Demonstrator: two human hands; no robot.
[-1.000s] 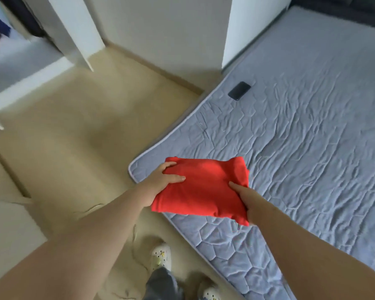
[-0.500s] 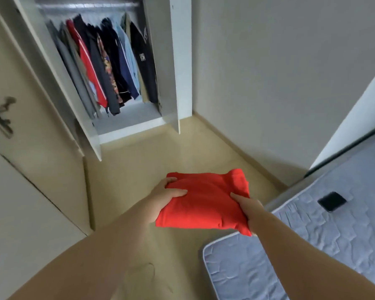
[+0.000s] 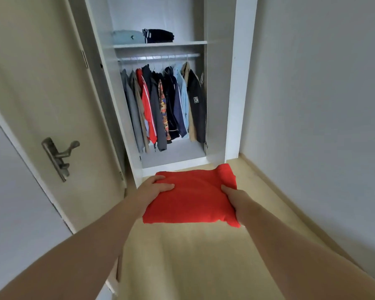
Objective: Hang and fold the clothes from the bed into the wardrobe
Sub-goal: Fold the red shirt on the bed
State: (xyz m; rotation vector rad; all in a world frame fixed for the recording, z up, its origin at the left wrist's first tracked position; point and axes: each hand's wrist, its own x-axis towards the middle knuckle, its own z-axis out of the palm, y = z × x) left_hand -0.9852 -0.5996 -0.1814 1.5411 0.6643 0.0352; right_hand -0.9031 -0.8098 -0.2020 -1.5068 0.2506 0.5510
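folded red garment carried level toward the open wardrobe

left hand (image 3: 155, 187) grips the left edge of the folded red garment (image 3: 191, 200), thumb lying on top, and right hand (image 3: 234, 198) clamps the right edge, so it rides flat in the air between them, short of the wardrobe (image 3: 232, 83). best to hold both grips even so the fold stays, raise it to the shelf (image 3: 160, 44), and slide it in beside the navy stack (image 3: 158, 35), above the hanging clothes (image 3: 165, 109).

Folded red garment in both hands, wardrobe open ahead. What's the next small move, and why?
Likely raise the folded red garment, gripped by the left hand and right hand, toward the upper shelf: folded piles already lie there, with bare space at its right end.
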